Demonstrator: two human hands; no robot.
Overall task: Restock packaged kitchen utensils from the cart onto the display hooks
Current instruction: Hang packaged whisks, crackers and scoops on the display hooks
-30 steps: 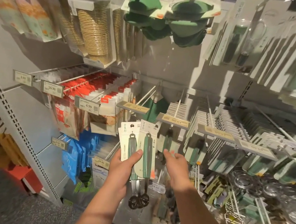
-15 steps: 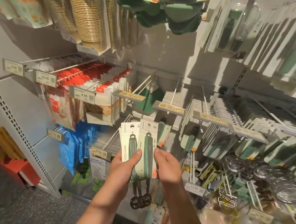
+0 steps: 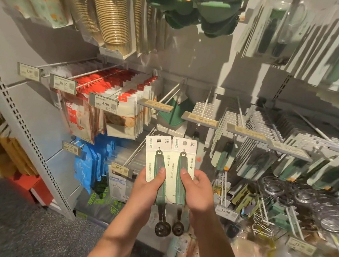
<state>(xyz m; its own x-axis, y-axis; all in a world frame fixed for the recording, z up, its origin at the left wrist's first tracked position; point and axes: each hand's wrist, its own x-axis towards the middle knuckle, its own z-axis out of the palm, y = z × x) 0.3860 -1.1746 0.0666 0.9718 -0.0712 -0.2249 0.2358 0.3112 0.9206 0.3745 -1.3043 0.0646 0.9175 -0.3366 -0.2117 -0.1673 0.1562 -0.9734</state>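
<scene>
Two carded utensils with green handles and dark round heads are held side by side before the hook wall. My left hand grips the left utensil pack, thumb across its handle. My right hand grips the right utensil pack the same way. Both cards stand upright, their hang holes at the top. Behind and above them a display hook carries only a few cards at its back, with a price tag at its tip. The cart is out of view.
Hooks to the right are packed with similar carded utensils. Red and white packets hang at the left, blue packs below them. Green items hang overhead. Glass lids fill the lower right. A perforated shelf upright stands at the left.
My right hand came in from beside the packs and took hold of the right one; the two packs, first overlapped in my left hand, are now side by side, one per hand.
</scene>
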